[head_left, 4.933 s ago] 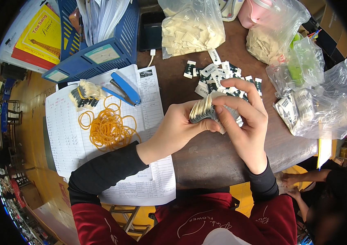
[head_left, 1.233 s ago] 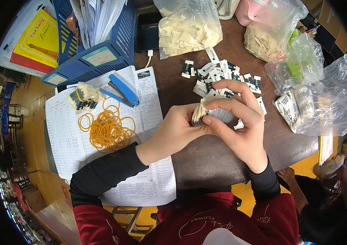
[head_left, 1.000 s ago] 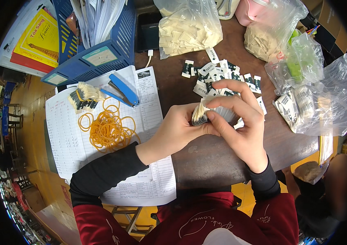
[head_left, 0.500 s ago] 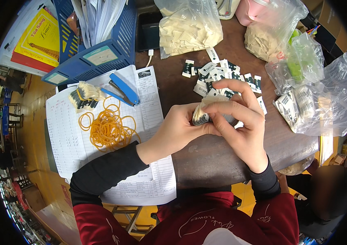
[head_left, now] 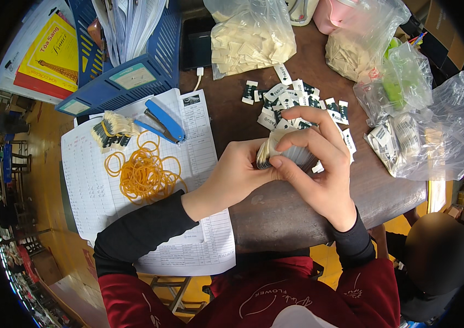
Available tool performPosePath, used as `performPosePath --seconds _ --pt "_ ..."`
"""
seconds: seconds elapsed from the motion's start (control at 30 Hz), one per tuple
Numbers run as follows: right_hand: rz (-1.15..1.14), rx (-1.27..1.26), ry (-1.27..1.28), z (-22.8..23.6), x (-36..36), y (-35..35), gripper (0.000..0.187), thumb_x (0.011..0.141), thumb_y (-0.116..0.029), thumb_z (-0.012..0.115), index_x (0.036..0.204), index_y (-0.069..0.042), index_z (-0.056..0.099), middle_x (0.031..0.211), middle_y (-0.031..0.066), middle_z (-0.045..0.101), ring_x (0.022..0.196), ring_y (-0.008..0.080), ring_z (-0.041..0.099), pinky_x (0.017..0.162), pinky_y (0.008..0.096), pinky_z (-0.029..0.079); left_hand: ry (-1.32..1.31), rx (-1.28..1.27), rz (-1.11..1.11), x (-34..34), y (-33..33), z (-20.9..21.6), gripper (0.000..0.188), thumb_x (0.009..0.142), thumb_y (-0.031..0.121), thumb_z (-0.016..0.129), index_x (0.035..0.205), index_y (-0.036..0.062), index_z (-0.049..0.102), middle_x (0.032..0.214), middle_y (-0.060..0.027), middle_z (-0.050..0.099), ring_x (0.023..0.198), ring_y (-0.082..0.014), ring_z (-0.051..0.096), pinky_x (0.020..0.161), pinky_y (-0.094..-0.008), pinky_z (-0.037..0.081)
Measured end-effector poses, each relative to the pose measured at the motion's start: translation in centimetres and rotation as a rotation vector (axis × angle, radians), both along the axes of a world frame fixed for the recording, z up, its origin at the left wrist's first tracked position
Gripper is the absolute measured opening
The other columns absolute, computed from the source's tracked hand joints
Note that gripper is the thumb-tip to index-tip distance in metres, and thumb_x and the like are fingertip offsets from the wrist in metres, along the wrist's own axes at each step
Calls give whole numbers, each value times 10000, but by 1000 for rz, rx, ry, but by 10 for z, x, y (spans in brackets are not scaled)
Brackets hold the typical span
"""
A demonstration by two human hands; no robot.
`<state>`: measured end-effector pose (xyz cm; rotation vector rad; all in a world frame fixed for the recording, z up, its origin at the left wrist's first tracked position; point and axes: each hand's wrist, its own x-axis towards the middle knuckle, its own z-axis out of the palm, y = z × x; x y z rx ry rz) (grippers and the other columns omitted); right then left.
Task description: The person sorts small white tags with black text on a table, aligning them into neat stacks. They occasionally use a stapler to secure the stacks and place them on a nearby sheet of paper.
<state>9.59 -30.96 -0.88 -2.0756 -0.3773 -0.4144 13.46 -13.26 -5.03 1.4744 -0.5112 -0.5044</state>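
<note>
Above the table's near edge, my left hand is closed around a thick stack of small fabric labels, whose pale edges fan out at its fingertips. My right hand is on the same stack, its thumb and index finger pinching at the labels while the other fingers curve above. The far fingers of the left hand are hidden behind the stack. Just beyond lies a loose pile of dark green and white labels.
Left of my hands, a heap of yellow rubber bands, a banded label bundle and a blue stapler-like tool lie on written sheets. A blue file rack and label bags stand behind. A person is at right.
My right thumb and index finger have shifted slightly on the stack, and the labels now spread more toward the right hand. The left hand keeps its hold.
</note>
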Motion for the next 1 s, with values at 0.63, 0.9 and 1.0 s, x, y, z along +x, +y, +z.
performPosePath --seconds 0.63,0.9,1.0 --pt "-14 13 23 -13 2 7 225 798 31 672 1003 -29 599 1211 166 605 1007 325 661 822 350 529 -326 197 104 -2 -4 -6 215 818 41 771 958 -36 626 753 -134 629 632 -211 603 608 -332 469" --pt "20 96 32 -19 5 6 214 837 57 592 1044 5 610 1063 176 628 986 356 649 848 382 522 -147 208 15 0 -3 -8 190 881 74 753 985 -28 631 824 -61 656 766 -91 578 675 -298 488" --pt "15 172 128 -21 4 5 150 838 33 599 980 8 640 959 165 639 903 349 658 803 394 526 -49 163 13 -2 2 -8 146 903 65 741 974 -4 633 877 10 650 852 -42 558 718 -271 488"
